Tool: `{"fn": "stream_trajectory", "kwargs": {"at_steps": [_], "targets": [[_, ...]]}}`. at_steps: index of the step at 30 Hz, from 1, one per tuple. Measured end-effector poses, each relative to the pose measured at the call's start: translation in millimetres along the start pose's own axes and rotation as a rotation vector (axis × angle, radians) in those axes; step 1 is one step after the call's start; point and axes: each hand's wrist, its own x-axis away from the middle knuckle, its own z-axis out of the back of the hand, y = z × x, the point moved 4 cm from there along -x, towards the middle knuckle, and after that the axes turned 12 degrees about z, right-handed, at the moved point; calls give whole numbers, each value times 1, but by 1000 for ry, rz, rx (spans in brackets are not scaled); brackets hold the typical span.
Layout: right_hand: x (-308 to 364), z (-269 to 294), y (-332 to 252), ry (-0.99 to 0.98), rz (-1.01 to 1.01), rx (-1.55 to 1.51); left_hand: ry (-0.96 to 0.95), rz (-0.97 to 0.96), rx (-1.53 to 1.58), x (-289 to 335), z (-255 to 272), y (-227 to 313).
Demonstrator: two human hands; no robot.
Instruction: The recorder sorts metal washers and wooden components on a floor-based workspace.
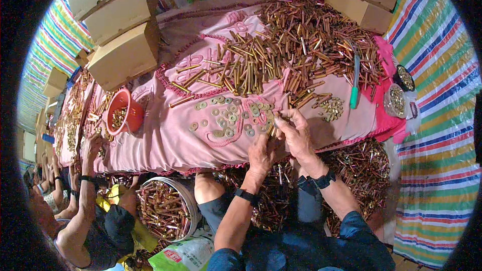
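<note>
My left hand [262, 154] and my right hand [296, 133] meet just above the front part of a pink cloth [196, 145]. Left fingers are closed around a brass-coloured bolt [272, 130], of which only a short part shows. Close beside it, the right fingers are pinched together; what lies between them is too small to make out. Flat round washers [229, 118] are scattered just left of and beyond my hands. A small heap of brass-coloured nuts [331, 109] lies to the right. Beyond these spreads a big pile of long bolts [306, 45].
A teal tool with a green handle [354, 95] lies at right, near clear bags of small parts [395, 100]. An orange-red bucket [125, 113] stands left. Cardboard boxes [125, 55] are stacked behind. A white bucket of bolts [168, 208] sits below. Another person's hand [91, 145] works at left.
</note>
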Motion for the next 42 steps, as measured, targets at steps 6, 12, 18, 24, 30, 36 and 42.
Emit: {"fn": "stream_trajectory", "kwargs": {"at_steps": [6,12,18,24,30,36,42], "targets": [[3,0,1,17,-47,-16,42,-48,-19,1,-2,-4],[1,-8,-11,-10,24,122,50,-40,4,3,-1,-7],[2,-11,-10,-75,280,374,81,-21,7,6,-3,-3],[1,-19,-17,-106,478,591,61,-27,-5,7,-5,-6],[-4,-16,-4,-124,-22,241,36,-16,50,8,1,0],[-5,-16,7,-110,-158,74,64,-49,55,10,2,2],[-4,-12,2,-84,-156,-16,73,-20,40,11,-1,-5]]}}
